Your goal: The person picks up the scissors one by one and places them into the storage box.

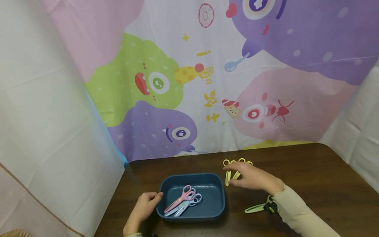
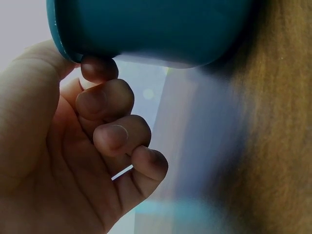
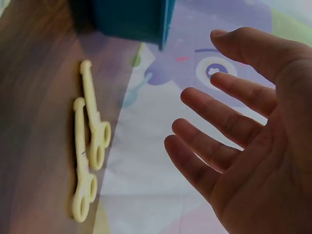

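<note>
My left hand [image 1: 145,205] pinches the rim of a dark blue plastic bin [image 1: 211,200] between thumb and index finger, the other fingers curled below, as the left wrist view shows. In the bin lie pink scissors [image 1: 180,199] on top of light blue scissors [image 1: 171,213]. My right hand [image 1: 251,176] hovers over two pairs of yellow scissors [image 3: 80,141], fingers spread and apart from them, palm bare. In the head view it partly hides their handles.
Green scissors [image 1: 254,208] lie on the brown wooden table [image 1: 296,171], partly covered by my right wrist. A curtain printed with cartoon monsters [image 1: 165,131] hangs behind the table's back edge. White cloth [image 1: 59,115] flanks the left side.
</note>
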Available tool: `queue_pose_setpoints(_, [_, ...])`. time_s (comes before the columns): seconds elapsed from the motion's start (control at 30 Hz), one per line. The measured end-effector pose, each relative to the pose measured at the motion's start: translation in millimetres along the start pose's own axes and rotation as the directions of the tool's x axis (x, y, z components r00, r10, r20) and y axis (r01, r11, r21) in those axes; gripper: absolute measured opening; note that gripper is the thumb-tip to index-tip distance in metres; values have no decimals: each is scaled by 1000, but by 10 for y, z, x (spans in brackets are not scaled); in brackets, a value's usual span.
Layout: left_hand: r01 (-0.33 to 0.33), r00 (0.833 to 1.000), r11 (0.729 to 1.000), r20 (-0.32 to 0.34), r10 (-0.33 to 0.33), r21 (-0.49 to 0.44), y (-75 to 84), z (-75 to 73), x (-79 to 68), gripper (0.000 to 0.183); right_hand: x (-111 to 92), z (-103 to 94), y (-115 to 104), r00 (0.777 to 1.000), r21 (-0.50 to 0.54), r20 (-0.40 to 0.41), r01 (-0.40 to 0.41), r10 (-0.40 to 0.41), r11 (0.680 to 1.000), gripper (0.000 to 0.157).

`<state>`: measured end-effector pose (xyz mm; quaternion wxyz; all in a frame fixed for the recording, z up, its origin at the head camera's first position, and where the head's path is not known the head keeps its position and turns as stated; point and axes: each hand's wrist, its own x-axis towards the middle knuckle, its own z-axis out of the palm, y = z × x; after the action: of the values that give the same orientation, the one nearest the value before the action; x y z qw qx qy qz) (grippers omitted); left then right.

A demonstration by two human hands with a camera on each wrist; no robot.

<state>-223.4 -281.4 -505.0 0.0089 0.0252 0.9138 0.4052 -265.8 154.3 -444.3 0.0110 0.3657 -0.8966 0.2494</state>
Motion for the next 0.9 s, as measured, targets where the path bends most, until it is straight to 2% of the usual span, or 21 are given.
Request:
queue_pose_setpoints(0.2, [22,1000,1000,5,-22,-7,15,0,6,50,-143,-3,138,999,-20,-28,-17,17,1000,47])
queue_pose_setpoints(0.73, [16,1000,1000,5,-16,-6,14,14,-9,50,-530,-18,378,996,-45,-86,-9,5,999,50])
queue_pose_setpoints(0.9, [25,1000,1000,-1,-25,-3,12,6,-11,50,-645,-24,482,994,-43,-101,-37,33,998,49])
